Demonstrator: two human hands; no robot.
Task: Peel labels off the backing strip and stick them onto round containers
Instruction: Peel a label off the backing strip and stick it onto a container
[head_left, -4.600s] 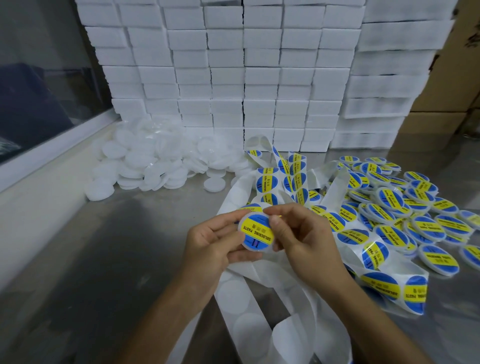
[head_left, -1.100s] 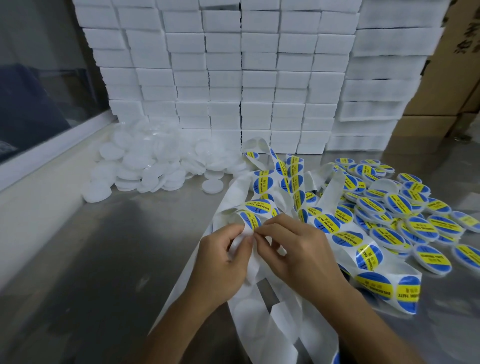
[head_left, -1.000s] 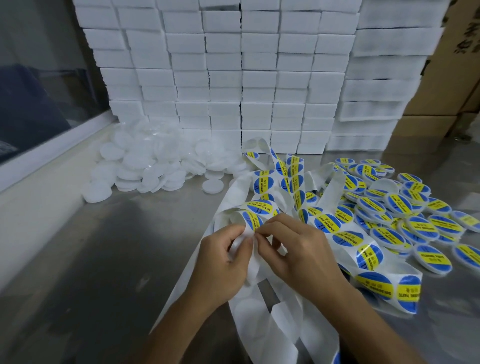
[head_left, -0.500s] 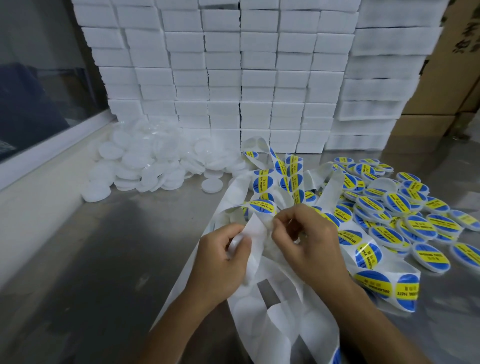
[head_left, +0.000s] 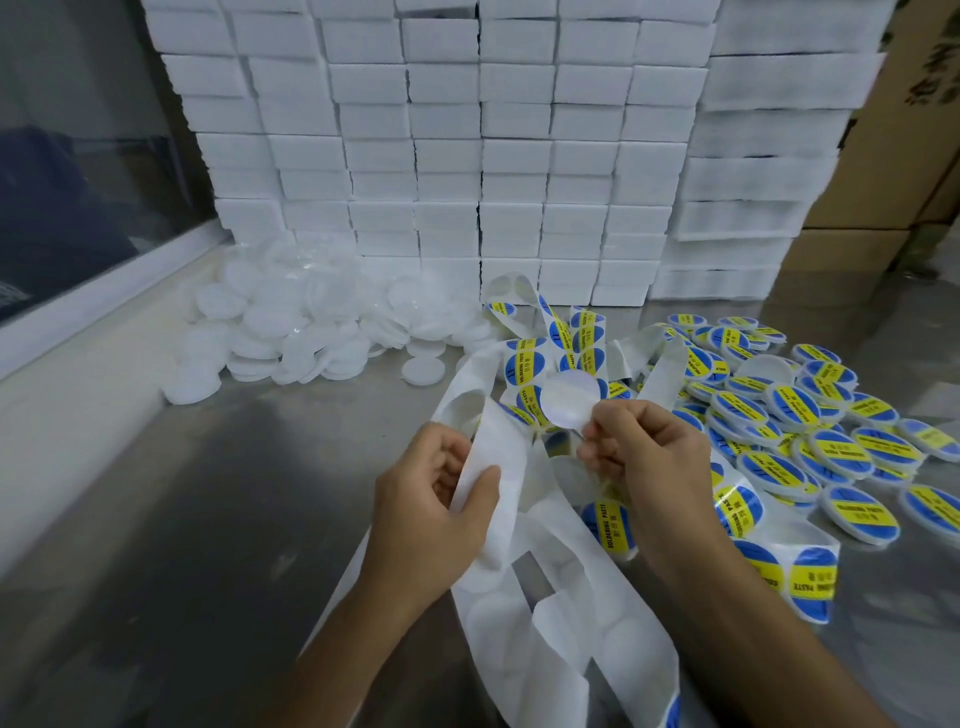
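Note:
My left hand (head_left: 431, 514) pinches the white backing strip (head_left: 498, 467) between thumb and fingers. My right hand (head_left: 649, 457) pinches the edge of a round label (head_left: 569, 401), lifted free of the strip with its pale adhesive back facing me. More of the strip with blue and yellow labels (head_left: 576, 338) loops across the table behind my hands. A pile of plain white round containers (head_left: 306, 322) lies at the back left. Labelled containers (head_left: 810, 426) are spread over the right side.
Stacks of white boxes (head_left: 467, 145) form a wall at the back. Brown cardboard cartons (head_left: 893, 156) stand at the right. A glass partition with a white ledge (head_left: 78, 322) runs along the left. The grey table (head_left: 208, 493) is bare at the left front.
The labelled container I held earlier is gone from my hands. My right hand has peeled a label off the strip and raised it, while my left hand keeps hold of the backing.

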